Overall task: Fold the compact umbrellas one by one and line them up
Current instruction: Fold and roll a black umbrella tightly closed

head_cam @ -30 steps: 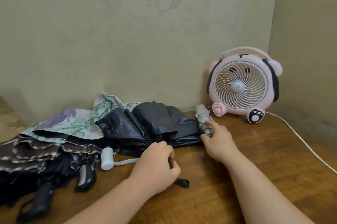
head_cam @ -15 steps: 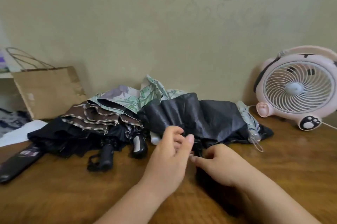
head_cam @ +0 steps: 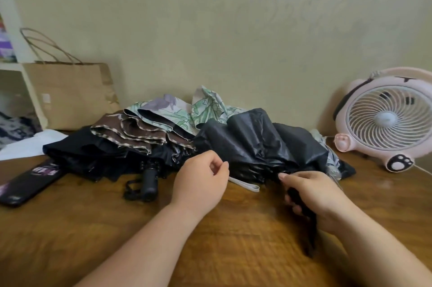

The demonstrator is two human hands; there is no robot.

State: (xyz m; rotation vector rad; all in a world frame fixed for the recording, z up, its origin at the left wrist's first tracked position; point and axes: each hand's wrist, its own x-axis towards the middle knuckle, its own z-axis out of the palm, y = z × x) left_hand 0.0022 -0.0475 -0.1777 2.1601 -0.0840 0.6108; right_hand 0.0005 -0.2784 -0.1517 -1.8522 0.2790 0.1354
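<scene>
The right hand (head_cam: 313,195) is clenched round the dark handle (head_cam: 301,207) of the black umbrella (head_cam: 261,139), whose slack canopy spreads from it toward twelve o'clock. The left hand (head_cam: 201,184), at nine o'clock of the right, hovers with its fingers loosely curled and nothing to be seen in them.

On the wooden table (head_cam: 70,240) the heap runs on toward nine o'clock: a floral umbrella (head_cam: 177,111), a brown umbrella (head_cam: 131,130) and a navy umbrella (head_cam: 77,149), all rumpled and unbound. A paper bag (head_cam: 70,95) stands at ten o'clock of the heap and a pink fan (head_cam: 385,118) at three. A white strap (head_cam: 244,185) lies between the hands.

The work looks barely begun. No umbrella is wrapped or set in line, and only the black one is in hand.
</scene>
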